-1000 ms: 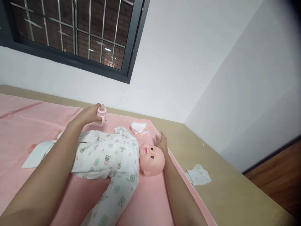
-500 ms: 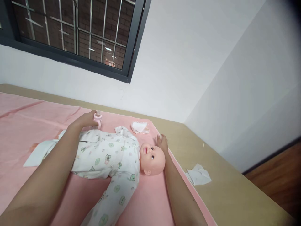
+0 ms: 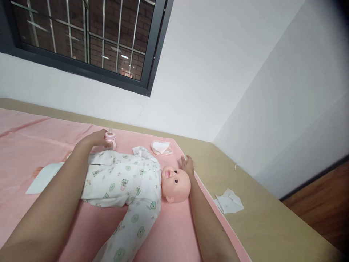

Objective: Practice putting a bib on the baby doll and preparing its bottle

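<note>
A baby doll (image 3: 127, 178) in a white outfit with green animal prints lies on its back on a pink sheet (image 3: 169, 233), its head to the right. Beyond its body, my left hand (image 3: 96, 139) is closed round the left side of a pink baby bottle (image 3: 110, 140). The bottle stands upright, teat at the top. My right hand (image 3: 188, 166) is beside the top of the doll's head, near the sheet's edge. Its fingers are curled, and a small shiny spot shows between them; what it is, I cannot make out.
A clear packet with white contents (image 3: 161, 147) lies beyond the doll's shoulder. To the right, a crumpled white cloth (image 3: 229, 201) rests on the wooden surface (image 3: 261, 222). A wall and a barred window (image 3: 89, 40) rise behind.
The bottle has moved slightly left and turned, and its handle no longer sticks out plainly. My left hand has shifted left with it. My right hand holds about the same place.
</note>
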The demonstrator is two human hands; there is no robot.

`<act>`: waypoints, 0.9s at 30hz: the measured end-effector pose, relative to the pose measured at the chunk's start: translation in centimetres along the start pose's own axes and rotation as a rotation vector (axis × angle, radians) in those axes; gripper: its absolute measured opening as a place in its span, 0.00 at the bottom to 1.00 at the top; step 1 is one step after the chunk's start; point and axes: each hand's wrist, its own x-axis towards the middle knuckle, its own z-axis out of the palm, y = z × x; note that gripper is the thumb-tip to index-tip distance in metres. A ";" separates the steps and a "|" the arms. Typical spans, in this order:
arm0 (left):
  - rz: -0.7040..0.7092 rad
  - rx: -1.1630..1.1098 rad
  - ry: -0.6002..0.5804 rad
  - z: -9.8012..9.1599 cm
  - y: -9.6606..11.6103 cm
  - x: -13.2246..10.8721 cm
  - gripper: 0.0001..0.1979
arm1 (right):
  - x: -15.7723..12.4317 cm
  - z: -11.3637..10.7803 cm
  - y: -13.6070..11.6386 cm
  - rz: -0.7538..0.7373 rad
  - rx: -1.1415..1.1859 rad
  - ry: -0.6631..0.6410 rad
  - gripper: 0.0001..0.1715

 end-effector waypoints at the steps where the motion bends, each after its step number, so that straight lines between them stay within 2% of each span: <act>1: -0.018 0.008 -0.013 -0.3 0.0 -0.1 0.38 | 0.0 0.1 0.1 -0.002 0.010 0.006 0.44; 5: -0.095 0.048 0.033 -2.5 0.5 -0.9 0.47 | 0.0 0.1 0.2 0.001 0.048 0.006 0.42; 8: -0.122 0.072 0.215 -4.6 2.5 -3.1 0.42 | -0.2 -0.1 -0.1 0.009 0.062 0.006 0.41; 9: -0.100 0.063 0.293 -5.2 3.5 -4.2 0.39 | -0.3 -0.2 -0.2 0.012 0.067 0.010 0.40; 12: 0.124 -0.023 0.452 -5.7 7.6 -7.8 0.26 | -0.7 -0.4 -0.7 0.009 0.073 0.029 0.40; 14: 0.267 -0.103 0.453 -4.8 10.4 -9.6 0.21 | -0.8 -0.6 -0.9 0.001 0.066 0.048 0.40; 16: 0.414 -0.154 0.364 -3.2 12.9 -10.3 0.19 | -0.9 -0.6 -1.1 -0.011 0.054 0.076 0.40; 18: 0.532 -0.151 0.229 -1.2 15.2 -9.9 0.19 | -1.1 -0.7 -1.2 -0.050 0.047 0.125 0.37; 19: 0.575 -0.147 0.144 -0.1 16.2 -9.4 0.20 | -1.1 -0.8 -1.4 -0.084 0.047 0.155 0.35; 22: 0.692 -0.102 -0.211 3.0 19.1 -7.5 0.24 | -1.4 -1.0 -2.1 -0.226 0.058 0.242 0.29; 24: 0.702 -0.022 -0.371 4.9 20.8 -6.1 0.27 | -1.7 -1.1 -2.6 -0.341 0.081 0.264 0.26; 27: 0.624 0.009 -0.629 7.3 22.6 -4.3 0.28 | -2.0 -0.7 -3.3 -0.497 0.100 0.194 0.24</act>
